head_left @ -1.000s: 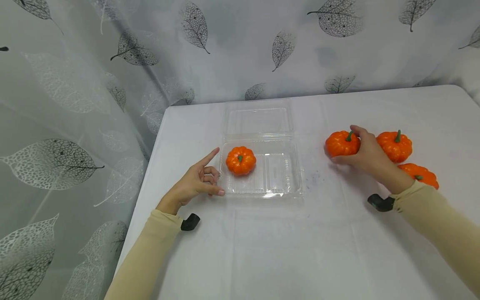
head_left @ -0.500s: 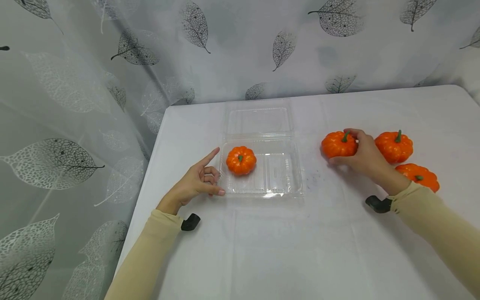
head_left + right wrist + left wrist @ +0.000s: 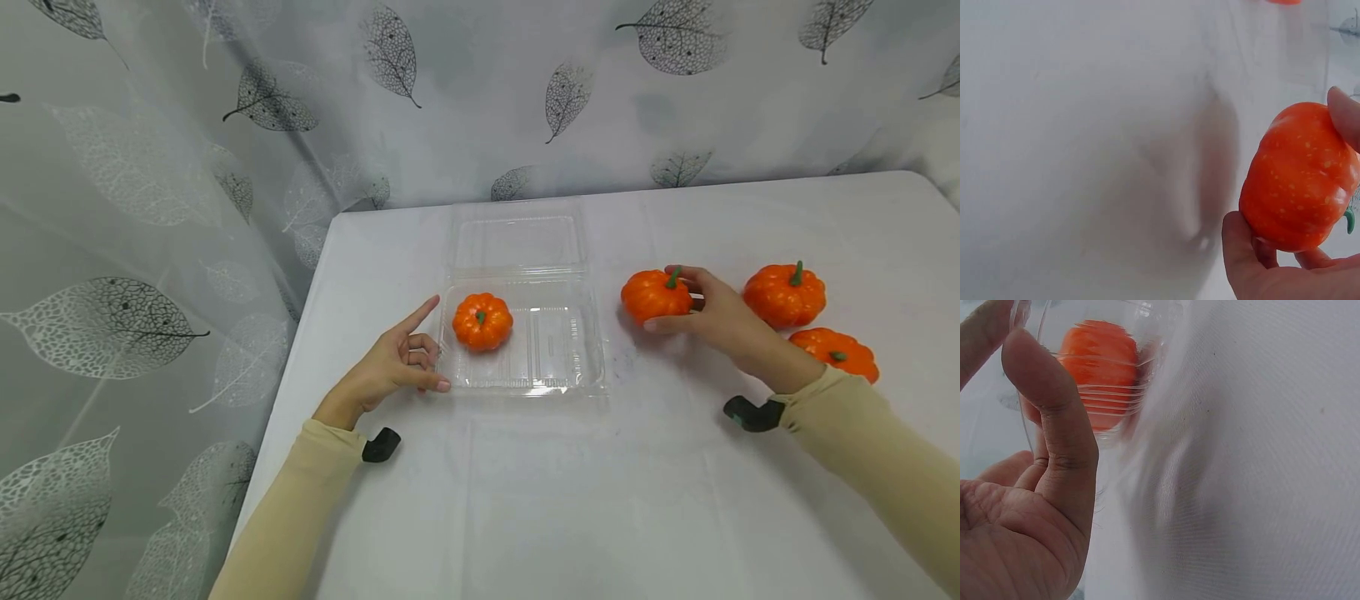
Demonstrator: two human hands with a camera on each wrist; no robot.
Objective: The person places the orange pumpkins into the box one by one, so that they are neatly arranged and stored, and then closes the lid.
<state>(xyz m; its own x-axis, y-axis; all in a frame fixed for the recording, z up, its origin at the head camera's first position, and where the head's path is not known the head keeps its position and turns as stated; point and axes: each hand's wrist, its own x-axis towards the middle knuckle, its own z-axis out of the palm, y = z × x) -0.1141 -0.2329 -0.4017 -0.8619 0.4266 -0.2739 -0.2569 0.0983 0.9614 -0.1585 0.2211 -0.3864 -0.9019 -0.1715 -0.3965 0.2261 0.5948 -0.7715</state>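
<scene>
My right hand [image 3: 723,315] holds a small orange pumpkin [image 3: 651,297] by its side, fingers and thumb curled round it; its green stem leans right. In the right wrist view the held pumpkin [image 3: 1297,178] hangs above the white cloth, its shadow apart from it. A clear plastic clamshell box [image 3: 558,354] lies with its lid [image 3: 517,242] folded back. Another pumpkin [image 3: 482,322] sits in the left part of its base. My left hand [image 3: 390,367] is at the box's left edge, index finger straight, thumb at the front left corner; its thumb [image 3: 1054,406] overlaps the clear wall in the left wrist view.
Two more pumpkins are on the table to the right: one upright [image 3: 784,296], the other [image 3: 836,353] in front of it, partly behind the right wrist. A white-covered table [image 3: 562,500] runs back to a leaf-print curtain [image 3: 465,100] behind and on the left.
The right hand has moved left with its pumpkin, away from the two on the right and nearer the box. The left hand and the box have stayed in place.
</scene>
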